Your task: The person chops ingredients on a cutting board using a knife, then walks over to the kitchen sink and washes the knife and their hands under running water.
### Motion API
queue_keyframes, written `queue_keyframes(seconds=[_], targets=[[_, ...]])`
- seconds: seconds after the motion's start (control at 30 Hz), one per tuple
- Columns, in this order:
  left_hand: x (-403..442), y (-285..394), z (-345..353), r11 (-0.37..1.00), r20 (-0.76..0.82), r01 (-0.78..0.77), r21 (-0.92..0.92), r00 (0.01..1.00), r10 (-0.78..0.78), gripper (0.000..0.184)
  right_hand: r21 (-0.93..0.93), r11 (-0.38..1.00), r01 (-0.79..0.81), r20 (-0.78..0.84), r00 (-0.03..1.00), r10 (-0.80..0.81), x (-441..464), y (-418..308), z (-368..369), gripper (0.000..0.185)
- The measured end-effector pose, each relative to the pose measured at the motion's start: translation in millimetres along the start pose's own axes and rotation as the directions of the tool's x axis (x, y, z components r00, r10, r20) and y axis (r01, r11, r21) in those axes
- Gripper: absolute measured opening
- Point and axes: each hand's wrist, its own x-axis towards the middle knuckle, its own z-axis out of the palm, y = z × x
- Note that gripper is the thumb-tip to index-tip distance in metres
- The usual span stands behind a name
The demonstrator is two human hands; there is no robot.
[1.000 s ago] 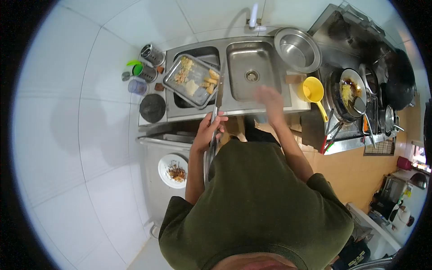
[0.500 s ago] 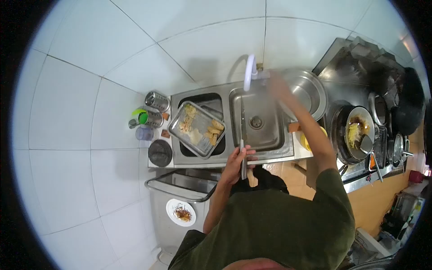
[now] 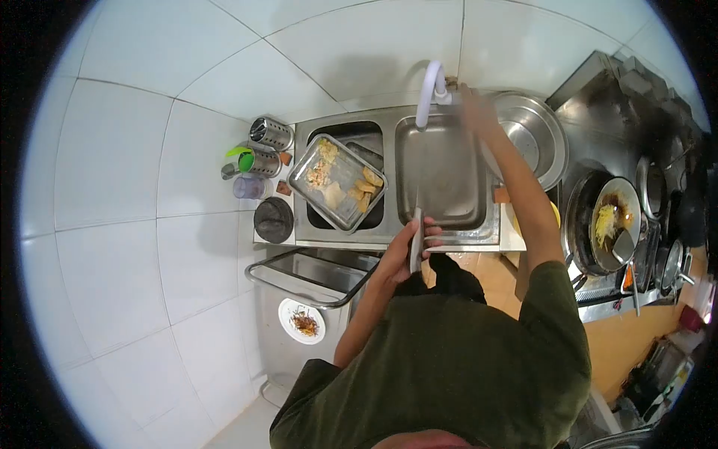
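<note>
My left hand (image 3: 399, 253) is closed around the handle of a knife (image 3: 416, 243) at the front edge of the sink. The knife's thin blade points away from me over the right basin (image 3: 449, 176); its outline is faint. My right hand (image 3: 479, 116) is reached out to the back of the sink, beside the base of the white curved tap (image 3: 429, 90). Motion smears its fingers, so I cannot tell whether they grip the tap's lever.
Left of the basin, a metal tray (image 3: 346, 222) of food pieces rests across the other basin. A large steel bowl (image 3: 550, 138) stands to the right, near a pan (image 3: 598, 258) on the stove. Perforated metal holders (image 3: 271, 133) stand far left. Below is a white plate (image 3: 286, 318) with scraps.
The whole view has shifted, so the sink sits higher and further right. My right hand remains by the tap, my left on the knife. The drain, plain before, no longer shows.
</note>
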Motion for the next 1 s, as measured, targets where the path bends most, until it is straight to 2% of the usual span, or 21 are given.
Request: queue_keyframes(seconds=[0.07, 0.13, 0.3, 0.4, 0.43, 0.53, 0.63, 0.7, 0.8, 0.93, 0.97, 1.0], targets=[[9.2, -3.9, -1.7, 0.994, 0.033, 0.0, -0.109, 0.999, 0.003, 0.041, 0.046, 0.998, -0.034, 0.048, 0.998, 0.031, 2.8, -1.7, -5.3, 0.061], [20.0, -4.4, 0.6, 0.984, 0.055, -0.02, -0.176, 0.998, 0.031, 0.039, 0.123, 0.989, -0.083, 0.013, 0.997, 0.082, 0.7, -2.6, 2.1, 0.058], [48.3, -5.2, -5.8, 0.899, 0.019, 0.034, -0.437, 0.999, -0.028, 0.036, 0.224, 0.97, -0.093, -0.053, 0.993, 0.108, -15.3, -9.3, 8.7, 0.058], [63.0, -6.9, -10.9, 0.889, 0.027, 0.024, -0.457, 1.0, -0.013, 0.036, 0.25, 0.962, -0.11, -0.045, 0.991, 0.125, -22.6, -11.3, 12.4, 0.058], [65.0, -7.4, -8.9, 0.854, 0.033, 0.041, -0.519, 0.999, -0.028, 0.035, 0.262, 0.958, -0.116, -0.042, 0.99, 0.131, -27.4, -11.3, 13.9, 0.059], [78.9, -12.9, -22.2, 0.841, 0.04, 0.065, -0.538, 0.998, -0.051, 0.033, 0.275, 0.954, -0.121, -0.07, 0.987, 0.146, -35.9, -15.5, 16.7, 0.058], [89.0, -15.7, -30.8, 0.838, 0.051, 0.067, -0.541, 0.998, -0.047, 0.034, 0.321, 0.936, -0.145, -0.021, 0.987, 0.16, -42.1, -17.8, 12.4, 0.061], [86.8, -14.2, -29.7, 0.835, 0.049, 0.058, -0.547, 0.998, -0.037, 0.037, 0.323, 0.94, -0.111, -0.059, 0.989, 0.137, -45.9, -17.1, 16.4, 0.064], [89.4, -11.1, -31.6, 0.832, 0.026, 0.061, -0.551, 0.998, -0.056, 0.038, 0.319, 0.94, -0.122, -0.044, 0.989, 0.143, -50.2, -15.5, 21.7, 0.069], [94.3, -12.6, -33.9, 0.833, -0.101, -0.013, -0.553, 0.994, -0.051, 0.04, 0.323, 0.934, -0.152, 0.018, 0.988, 0.155, -49.3, -14.9, 26.2, 0.074], [94.8, -11.8, -35.6, 0.805, -0.113, 0.001, -0.594, 0.99, -0.084, 0.039, 0.327, 0.929, -0.174, 0.081, 0.985, 0.156, -45.7, -12.4, 26.5, 0.076], [92.3, -10.9, -34.8, 0.791, -0.094, 0.018, -0.612, 0.991, -0.095, 0.039, 0.343, 0.925, -0.166, 0.061, 0.986, 0.154, -45.5, -12.8, 29.9, 0.076]])
